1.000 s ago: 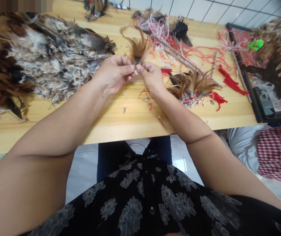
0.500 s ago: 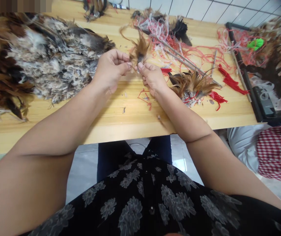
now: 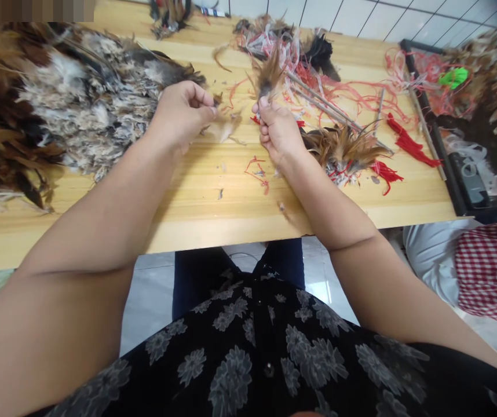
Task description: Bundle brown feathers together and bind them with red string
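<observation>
Pointing lengthwise away from wearer, brown feathers [image 3: 269, 78] pinched in right fingers [image 3: 265, 106], left fingers [image 3: 204, 95] closed, hold unclear.

Wooden table [image 3: 196, 214] under feathers [image 3: 87, 104] and red tassels [image 3: 409, 141]

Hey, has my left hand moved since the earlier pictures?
Yes. Judged against the grey feather pile on the table, your left hand has shifted to the left and now covers more of the pile's right edge.
</observation>
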Motion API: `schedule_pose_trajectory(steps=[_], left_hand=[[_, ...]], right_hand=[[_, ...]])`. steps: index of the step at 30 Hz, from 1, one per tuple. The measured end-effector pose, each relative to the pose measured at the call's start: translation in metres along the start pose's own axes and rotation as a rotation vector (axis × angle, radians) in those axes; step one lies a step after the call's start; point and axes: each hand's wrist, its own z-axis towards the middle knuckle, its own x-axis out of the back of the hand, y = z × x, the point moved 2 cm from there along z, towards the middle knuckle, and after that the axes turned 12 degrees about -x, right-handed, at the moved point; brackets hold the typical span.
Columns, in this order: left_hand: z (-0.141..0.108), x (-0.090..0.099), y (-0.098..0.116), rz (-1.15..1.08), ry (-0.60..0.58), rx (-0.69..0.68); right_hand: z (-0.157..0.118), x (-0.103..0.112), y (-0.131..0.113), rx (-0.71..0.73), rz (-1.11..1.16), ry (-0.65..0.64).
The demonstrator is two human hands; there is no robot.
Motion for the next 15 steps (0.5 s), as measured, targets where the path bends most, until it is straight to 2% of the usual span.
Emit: schedule_pose_trajectory(steps=[3, 7, 11, 15], left_hand=[[0.003, 0.005, 0.005, -0.116, -0.01, 0.031], [-0.005, -0.007, 0.023, -0.347, -0.087, 0.065], [-0.018, -0.025, 0.041, -0.363, -0.121, 0.053], [-0.023, -0.034, 0.047, -0.33, -0.09, 0.025]], right_hand=[[0.002, 0.002, 0.001, 0.058, -0.055, 0.006], [0.003, -0.001, 0.004, 0.07, -0.137, 0.031], [0.004, -0.004, 0.01, 0.088, -0.178, -0.056], [0.007, -0.004, 0.015, 0.081, -0.152, -0.105]])
